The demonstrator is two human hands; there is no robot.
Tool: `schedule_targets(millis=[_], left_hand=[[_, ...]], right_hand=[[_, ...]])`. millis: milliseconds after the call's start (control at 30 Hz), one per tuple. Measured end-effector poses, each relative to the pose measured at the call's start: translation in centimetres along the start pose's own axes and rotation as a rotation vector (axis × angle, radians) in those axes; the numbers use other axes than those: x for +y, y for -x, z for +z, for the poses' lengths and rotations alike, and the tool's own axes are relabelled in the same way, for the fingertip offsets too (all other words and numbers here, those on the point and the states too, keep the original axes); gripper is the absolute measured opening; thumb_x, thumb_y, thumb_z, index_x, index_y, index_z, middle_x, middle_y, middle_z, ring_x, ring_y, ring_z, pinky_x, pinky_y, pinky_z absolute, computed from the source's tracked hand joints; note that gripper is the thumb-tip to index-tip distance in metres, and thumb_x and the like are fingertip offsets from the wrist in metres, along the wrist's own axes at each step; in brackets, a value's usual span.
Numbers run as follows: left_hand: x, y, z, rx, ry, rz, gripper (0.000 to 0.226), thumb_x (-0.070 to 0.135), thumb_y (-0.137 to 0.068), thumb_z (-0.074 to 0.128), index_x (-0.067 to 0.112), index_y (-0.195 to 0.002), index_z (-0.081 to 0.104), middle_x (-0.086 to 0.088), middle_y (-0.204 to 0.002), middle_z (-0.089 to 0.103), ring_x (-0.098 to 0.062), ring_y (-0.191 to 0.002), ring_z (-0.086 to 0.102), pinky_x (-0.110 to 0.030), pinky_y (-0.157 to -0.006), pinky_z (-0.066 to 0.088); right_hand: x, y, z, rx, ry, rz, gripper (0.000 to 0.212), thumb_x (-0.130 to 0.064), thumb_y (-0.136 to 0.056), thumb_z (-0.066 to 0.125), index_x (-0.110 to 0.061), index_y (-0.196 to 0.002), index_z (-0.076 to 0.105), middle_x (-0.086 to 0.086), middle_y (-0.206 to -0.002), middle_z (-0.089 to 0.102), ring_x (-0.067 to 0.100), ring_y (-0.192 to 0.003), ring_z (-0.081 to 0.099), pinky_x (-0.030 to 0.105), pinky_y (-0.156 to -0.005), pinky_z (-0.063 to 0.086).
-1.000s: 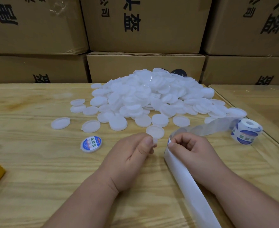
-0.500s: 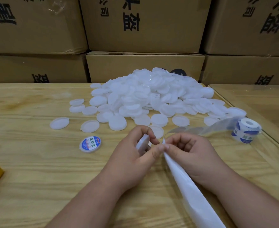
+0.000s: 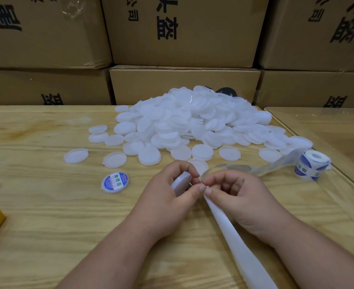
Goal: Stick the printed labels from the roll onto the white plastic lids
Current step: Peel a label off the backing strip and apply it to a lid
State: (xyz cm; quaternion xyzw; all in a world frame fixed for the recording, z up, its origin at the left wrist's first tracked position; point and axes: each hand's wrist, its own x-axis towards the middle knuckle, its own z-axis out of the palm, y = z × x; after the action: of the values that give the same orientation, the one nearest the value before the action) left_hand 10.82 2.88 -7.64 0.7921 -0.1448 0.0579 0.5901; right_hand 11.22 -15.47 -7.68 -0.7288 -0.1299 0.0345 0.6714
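Left hand (image 3: 173,197) raised lid (image 3: 180,182), wooden table (image 3: 47,215), stacked cartons (image 3: 182,32)

Lid pile (image 3: 192,122) sits mid-table (image 3: 47,215), boxes (image 3: 182,32) behind, label roll (image 3: 311,165) right, labelled lid (image 3: 115,182) left

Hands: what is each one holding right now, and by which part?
Left hand holds a blank white lid tilted on edge, fingers round its rim. Right hand pinches the backing strip at its bend.

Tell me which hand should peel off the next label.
Right. The right hand already pinches the backing strip at the peel point, while the left hand is occupied gripping a blank lid.
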Motion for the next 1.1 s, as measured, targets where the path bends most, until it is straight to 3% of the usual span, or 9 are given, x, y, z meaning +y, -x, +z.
schedule_targets(millis=[67,233,367,433,533,567,733,867,1100], left_hand=[[-0.10,-0.05,0.04,-0.011,-0.003,-0.014,0.019,0.023,-0.090,0.076,0.038,-0.091,0.063,0.012,-0.091,0.072,-0.003,-0.084,0.065,-0.013,-0.075,0.049],[-0.10,-0.11,0.09,-0.046,0.024,-0.047,0.018,0.023,-0.089,0.075,0.036,-0.092,0.063,0.011,-0.088,0.073,-0.005,-0.081,0.067,-0.018,-0.074,0.053],[-0.06,-0.10,0.12,-0.054,0.036,-0.060,0.019,0.021,-0.090,0.076,0.035,-0.092,0.063,0.010,-0.085,0.072,-0.001,-0.074,0.064,-0.013,-0.068,0.050],[-0.06,-0.14,0.10,-0.043,0.012,-0.056,0.020,0.021,-0.089,0.076,0.035,-0.092,0.063,0.012,-0.086,0.073,-0.002,-0.077,0.066,-0.013,-0.070,0.050],[-0.05,-0.19,0.06,-0.024,-0.025,-0.038,0.020,0.023,-0.089,0.076,0.037,-0.092,0.062,0.014,-0.088,0.073,-0.003,-0.081,0.067,-0.014,-0.073,0.050],[-0.02,-0.18,0.05,-0.018,-0.030,-0.036,0.019,0.024,-0.089,0.076,0.037,-0.092,0.062,0.014,-0.088,0.073,-0.002,-0.080,0.066,-0.012,-0.072,0.049],[0.11,-0.14,0.07,-0.001,-0.028,-0.041,0.020,0.025,-0.088,0.077,0.039,-0.090,0.063,0.014,-0.088,0.072,0.001,-0.077,0.063,-0.010,-0.070,0.047],[0.34,-0.10,0.09,0.004,-0.029,-0.051,0.018,0.031,-0.087,0.079,0.039,-0.091,0.063,0.012,-0.088,0.072,0.002,-0.075,0.061,-0.010,-0.067,0.047],[0.40,-0.09,0.12,0.008,-0.065,-0.048,0.019,0.031,-0.087,0.078,0.041,-0.092,0.063,0.015,-0.089,0.071,0.002,-0.077,0.062,-0.010,-0.068,0.047]], right_hand=[[0.01,-0.06,-0.08,-0.023,0.016,0.005,0.017,-0.029,-0.071,0.082,-0.024,-0.086,0.076,-0.004,-0.072,0.066,0.010,-0.071,0.059,0.022,-0.067,0.050],[0.05,-0.03,-0.35,-0.045,0.124,0.053,0.049,-0.050,-0.052,0.093,-0.022,-0.085,0.071,0.001,-0.079,0.069,0.012,-0.074,0.060,0.033,-0.072,0.053],[0.16,0.15,0.13,-0.062,0.323,0.022,0.052,-0.061,-0.058,0.085,-0.020,-0.084,0.067,-0.005,-0.071,0.063,0.007,-0.064,0.051,0.029,-0.060,0.045],[0.27,0.21,0.10,-0.073,0.354,-0.003,0.041,-0.054,-0.066,0.079,-0.018,-0.082,0.067,-0.007,-0.069,0.060,0.007,-0.063,0.050,0.030,-0.061,0.044],[0.18,0.22,-0.22,-0.112,0.315,-0.035,0.007,-0.027,-0.083,0.074,-0.022,-0.083,0.068,-0.009,-0.069,0.057,0.006,-0.066,0.051,0.027,-0.063,0.044],[0.24,0.23,-0.34,-0.116,0.315,-0.044,0.006,-0.020,-0.087,0.072,-0.022,-0.083,0.069,-0.008,-0.069,0.057,0.007,-0.066,0.050,0.026,-0.063,0.044],[0.29,0.23,-0.29,-0.092,0.286,-0.019,0.005,-0.022,-0.089,0.069,-0.024,-0.084,0.070,-0.007,-0.069,0.058,0.008,-0.066,0.050,0.027,-0.062,0.042],[0.37,0.17,-0.40,-0.063,0.244,0.006,0.028,-0.007,-0.090,0.062,-0.032,-0.090,0.075,-0.015,-0.062,0.054,0.005,-0.059,0.046,0.017,-0.057,0.040],[0.27,0.19,-0.25,-0.035,0.210,0.018,0.024,-0.016,-0.078,0.058,-0.030,-0.089,0.075,-0.013,-0.060,0.051,0.008,-0.058,0.042,0.017,-0.053,0.037]])
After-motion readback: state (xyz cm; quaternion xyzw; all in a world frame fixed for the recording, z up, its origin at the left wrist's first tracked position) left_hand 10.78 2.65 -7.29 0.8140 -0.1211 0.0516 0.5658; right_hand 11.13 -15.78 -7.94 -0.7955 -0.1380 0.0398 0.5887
